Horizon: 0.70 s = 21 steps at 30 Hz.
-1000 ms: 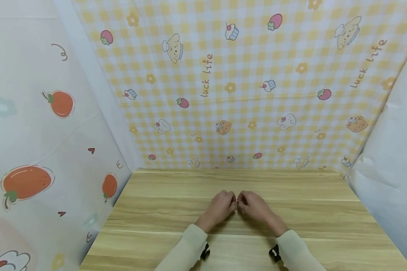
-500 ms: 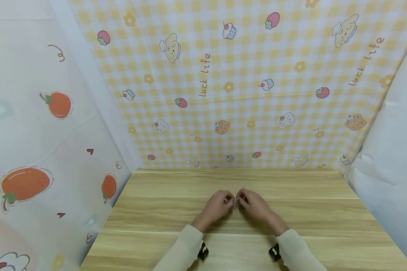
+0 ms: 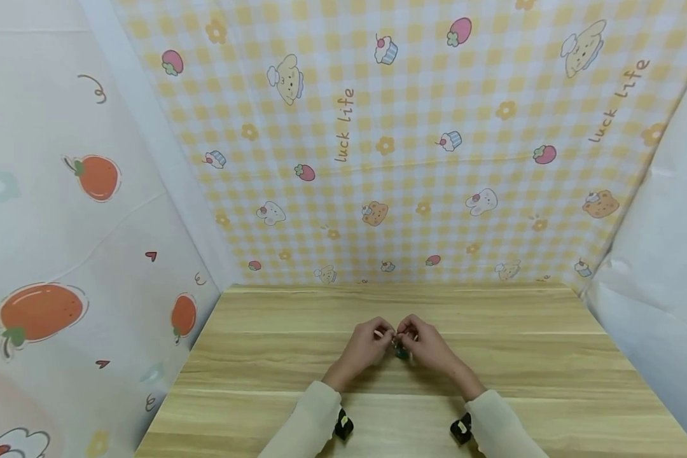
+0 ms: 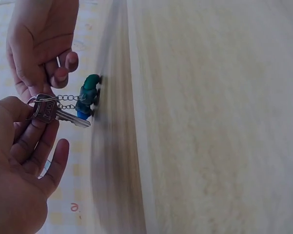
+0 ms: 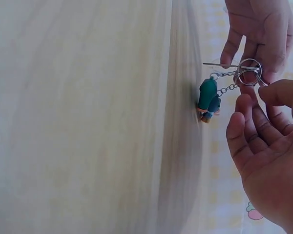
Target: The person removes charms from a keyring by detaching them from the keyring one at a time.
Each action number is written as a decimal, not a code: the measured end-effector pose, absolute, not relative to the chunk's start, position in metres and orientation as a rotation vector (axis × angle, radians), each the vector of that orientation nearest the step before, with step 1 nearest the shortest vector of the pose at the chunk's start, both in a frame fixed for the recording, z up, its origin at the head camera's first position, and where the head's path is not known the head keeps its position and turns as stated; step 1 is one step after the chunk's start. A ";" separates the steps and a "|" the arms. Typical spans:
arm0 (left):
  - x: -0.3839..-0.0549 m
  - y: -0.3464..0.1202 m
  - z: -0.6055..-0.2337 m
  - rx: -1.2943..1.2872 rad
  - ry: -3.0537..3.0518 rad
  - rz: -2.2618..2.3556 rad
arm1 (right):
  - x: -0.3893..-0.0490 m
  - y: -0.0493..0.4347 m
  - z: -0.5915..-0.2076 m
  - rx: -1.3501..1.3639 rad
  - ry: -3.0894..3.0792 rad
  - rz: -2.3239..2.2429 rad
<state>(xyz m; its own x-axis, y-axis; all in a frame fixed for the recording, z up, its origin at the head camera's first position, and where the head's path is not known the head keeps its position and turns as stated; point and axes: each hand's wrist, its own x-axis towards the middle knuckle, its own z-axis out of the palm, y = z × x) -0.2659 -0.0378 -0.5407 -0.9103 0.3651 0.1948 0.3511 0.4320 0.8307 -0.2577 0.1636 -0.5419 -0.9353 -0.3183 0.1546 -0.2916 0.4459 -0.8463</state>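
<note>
Over the middle of the table, both hands meet around a small keychain. In the left wrist view my left hand (image 4: 19, 165) pinches the head of a silver key (image 4: 73, 117) between thumb and finger, its other fingers loosely bent. My right hand (image 5: 273, 151) pinches the edge of a metal key ring (image 5: 249, 72) in the right wrist view. Short chains (image 5: 228, 89) run from the ring to small green and blue figurines (image 5: 207, 95), which hang just off the wood. From the head view, only a bit of green figurine (image 3: 401, 351) shows between the hands.
The wood-grain table (image 3: 263, 356) ends at a yellow checked backdrop (image 3: 378, 191). A white patterned sheet (image 3: 91, 242) borders the left side and a plain white sheet (image 3: 652, 280) the right. Both wrists wear black camera mounts (image 3: 344, 425).
The green figurine has come into sight below the fingertips, where only a small shiny bit showed before. Both hands have shifted slightly, with the fingers a little more spread.
</note>
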 end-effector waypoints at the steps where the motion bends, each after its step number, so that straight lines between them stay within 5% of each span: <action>1: -0.266 -0.038 -0.541 0.657 2.647 1.537 | -0.257 0.164 -0.542 -0.539 2.637 -1.552; 21: -0.265 -0.034 -0.537 0.553 2.591 1.699 | -0.239 0.151 -0.538 -0.530 3.062 -1.141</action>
